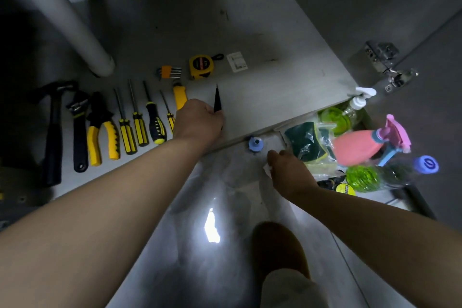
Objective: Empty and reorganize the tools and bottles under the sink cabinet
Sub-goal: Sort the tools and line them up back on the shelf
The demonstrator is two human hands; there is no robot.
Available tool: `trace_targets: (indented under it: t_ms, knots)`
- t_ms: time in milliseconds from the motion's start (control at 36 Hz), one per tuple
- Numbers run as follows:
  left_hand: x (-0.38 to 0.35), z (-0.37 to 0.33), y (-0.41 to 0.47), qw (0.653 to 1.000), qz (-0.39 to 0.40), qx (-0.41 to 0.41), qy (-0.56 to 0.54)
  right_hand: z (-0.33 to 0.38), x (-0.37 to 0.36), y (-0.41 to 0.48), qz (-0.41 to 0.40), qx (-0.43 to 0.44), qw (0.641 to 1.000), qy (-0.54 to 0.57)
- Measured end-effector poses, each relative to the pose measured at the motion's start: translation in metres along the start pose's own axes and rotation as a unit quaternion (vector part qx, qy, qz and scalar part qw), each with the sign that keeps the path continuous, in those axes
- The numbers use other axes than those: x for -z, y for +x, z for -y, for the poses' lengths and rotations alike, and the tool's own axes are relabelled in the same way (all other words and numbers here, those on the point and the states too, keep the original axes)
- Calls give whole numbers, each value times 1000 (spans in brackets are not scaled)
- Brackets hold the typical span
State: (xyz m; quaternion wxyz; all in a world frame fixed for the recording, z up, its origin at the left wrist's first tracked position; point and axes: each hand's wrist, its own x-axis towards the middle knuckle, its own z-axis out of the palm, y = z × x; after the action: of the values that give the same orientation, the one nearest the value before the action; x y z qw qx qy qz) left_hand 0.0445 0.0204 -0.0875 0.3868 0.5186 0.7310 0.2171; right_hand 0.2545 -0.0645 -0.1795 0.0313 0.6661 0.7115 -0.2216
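Black pointed tool (pixel 217 99): at frame centre, tip aimed toward the top, just right of the yellow handle (pixel 180 97) that ends the row.
Left hand (pixel 198 117): fingers curled round the tool's lower end, low over the cabinet floor (pixel 262 82); whether the tool touches it cannot be told.
Right hand (pixel 287 170): right of centre over the tiles, pinching a white scrap (pixel 268 169).
Tool row: hammer (pixel 53 132), wrench (pixel 79 130), pliers (pixel 101 127) and screwdrivers (pixel 136 122) lie side by side at left; the hex keys (pixel 168 72) and tape measure (pixel 200 66) lie behind them.
Bottles: pink spray bottle (pixel 362 147) and pump bottle (pixel 355 107) are heaped at right, outside the cabinet.
Risk: the hand covers the neighbouring handles, so setting the tool down blind could knock the row askew, and the sharp tip could roll.
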Motion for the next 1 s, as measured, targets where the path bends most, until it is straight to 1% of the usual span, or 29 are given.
trace_targets:
  t_ms: [56,194,278,333,389,444,500,583,667,750,806,861,944,1000]
  knots:
    - [0,-2,3,1000,1,4,6,3,3,-4,-15,18,999,27]
    - [-1,-5,8,1000,15,22,-16,11,22,-21,-102,79,982,140]
    - [-2,-2,6,999,14,-29,18,16,45,-19,-147,86,962,213]
    - [-3,2,5,996,12,-67,59,19,63,-8,-183,95,951,232]
    - [-5,6,4,991,14,-91,97,23,82,10,-219,117,943,224]
    - [-6,7,1,983,12,-115,140,28,98,33,-241,131,943,190]
    - [-7,7,-1,970,5,-150,192,34,111,58,-243,141,945,167]
    - [-7,8,-3,945,7,-185,269,44,124,93,-218,144,956,135]
    - [-7,10,-5,923,-3,-210,321,56,131,123,-176,140,971,82]
    - [-6,14,-5,903,-23,-245,353,70,138,144,-146,138,979,38]
    - [-4,17,-4,893,-28,-261,365,78,142,154,-131,135,981,37]
    - [-3,20,-3,887,-26,-267,375,83,144,162,-132,121,983,47]
    - [-1,20,-2,884,-23,-265,384,88,143,166,-131,86,985,67]
    - [-1,20,-2,886,-23,-261,383,86,140,165,-144,74,984,78]
